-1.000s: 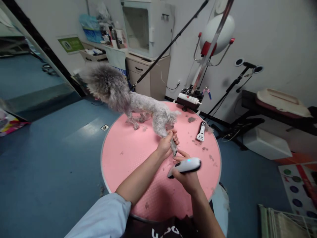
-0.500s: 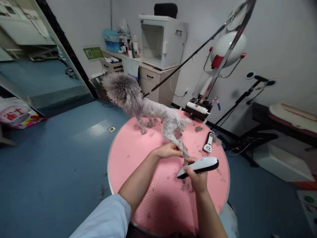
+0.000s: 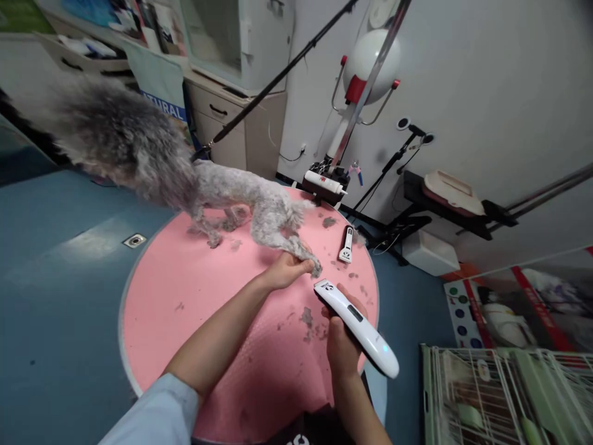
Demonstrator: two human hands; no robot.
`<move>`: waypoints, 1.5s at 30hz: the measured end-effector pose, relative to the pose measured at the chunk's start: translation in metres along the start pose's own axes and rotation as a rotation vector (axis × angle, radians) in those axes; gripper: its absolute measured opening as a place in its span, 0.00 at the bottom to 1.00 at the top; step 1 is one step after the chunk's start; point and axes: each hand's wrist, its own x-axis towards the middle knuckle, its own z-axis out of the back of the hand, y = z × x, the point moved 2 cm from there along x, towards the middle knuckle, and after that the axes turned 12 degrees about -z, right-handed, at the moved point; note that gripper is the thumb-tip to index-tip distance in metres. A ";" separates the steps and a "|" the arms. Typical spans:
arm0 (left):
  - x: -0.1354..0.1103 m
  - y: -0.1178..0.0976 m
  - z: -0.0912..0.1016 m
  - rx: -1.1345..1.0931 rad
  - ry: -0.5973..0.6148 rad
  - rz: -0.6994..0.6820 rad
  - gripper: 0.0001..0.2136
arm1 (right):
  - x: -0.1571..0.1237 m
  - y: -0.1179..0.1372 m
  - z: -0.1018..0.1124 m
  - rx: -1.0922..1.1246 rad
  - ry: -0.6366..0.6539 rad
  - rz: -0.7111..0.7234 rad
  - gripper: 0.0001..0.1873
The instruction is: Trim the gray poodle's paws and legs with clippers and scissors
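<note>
A small grey curly dog (image 3: 222,185) stands on a round pink table (image 3: 185,296), head to the left, tethered by a black leash (image 3: 278,77). My left hand (image 3: 283,270) is closed around the dog's hind leg, stretched back toward me, with the paw sticking out past my fingers. My right hand (image 3: 341,337) grips a white electric clipper (image 3: 356,319). Its blade end points up toward the paw, a short gap away. Tufts of cut fur lie on the table between my arms.
A second white clipper (image 3: 345,245) lies on the table's far right. Behind the table stand a metal grooming arm (image 3: 365,86), a white dryer on a stand (image 3: 370,62) and a beige cabinet (image 3: 231,123). A wire cage (image 3: 500,395) is at lower right.
The camera has swung closer and lower. My right hand has turned the clipper from lying crosswise to pointing blade-first at the paw. My left hand still holds the hind leg.
</note>
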 end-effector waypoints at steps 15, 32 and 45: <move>0.001 -0.005 -0.010 0.115 -0.081 -0.046 0.12 | 0.004 0.011 -0.007 -0.401 -0.045 0.599 0.24; -0.003 -0.003 -0.005 0.050 -0.102 0.209 0.17 | 0.004 0.021 -0.019 -0.118 -0.111 0.309 0.22; -0.003 -0.004 -0.007 0.084 -0.136 0.105 0.15 | 0.008 0.014 -0.021 -0.426 -0.003 0.735 0.24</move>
